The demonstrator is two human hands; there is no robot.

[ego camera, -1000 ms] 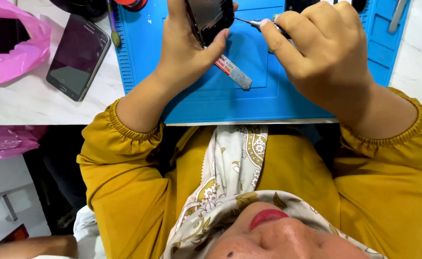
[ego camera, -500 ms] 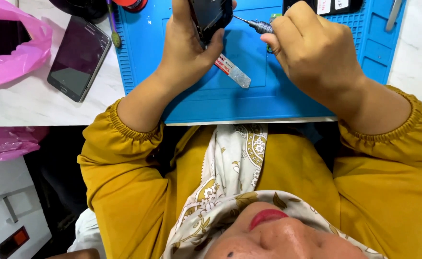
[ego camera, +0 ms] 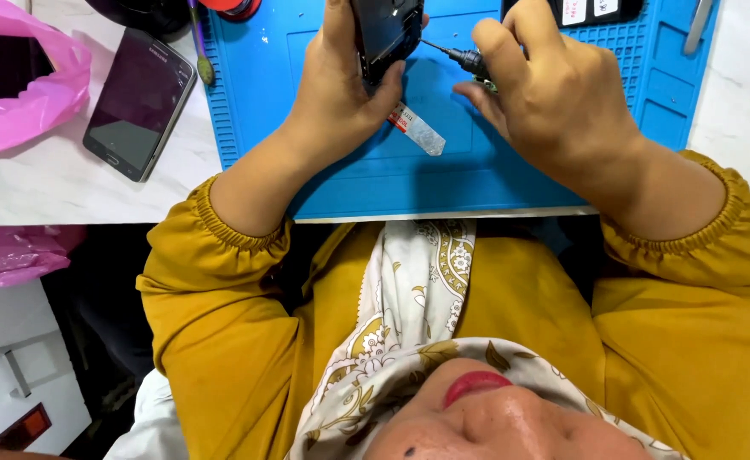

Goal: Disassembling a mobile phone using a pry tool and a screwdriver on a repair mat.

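Phone body (ego camera: 385, 34), dark and opened up, sits at the top middle of the frame, and I see it clamped in my left hand (ego camera: 337, 94), thumb on one side and fingers wrapped around the other. Starting from the upper left of the frame, a pink plastic bag (ego camera: 30, 94) lies on the white table (ego camera: 51, 192), and just beside it rests a flat black smartphone (ego camera: 141, 104), screen up. Next comes the blue work mat (ego camera: 443, 183), which both hands hover over. A small clear strip with a red and white end (ego camera: 416, 130) lies on the mat, just under the left thumb. Right of centre, my right hand (ego camera: 554, 94) is closed around a thin screwdriver (ego camera: 456, 54), its tip pointing left and meeting the edge of the phone body. At the upper right corner a metal tool (ego camera: 697, 25) lies in a slot of the mat. Yellow sleeves (ego camera: 213, 290) fill the lower frame.
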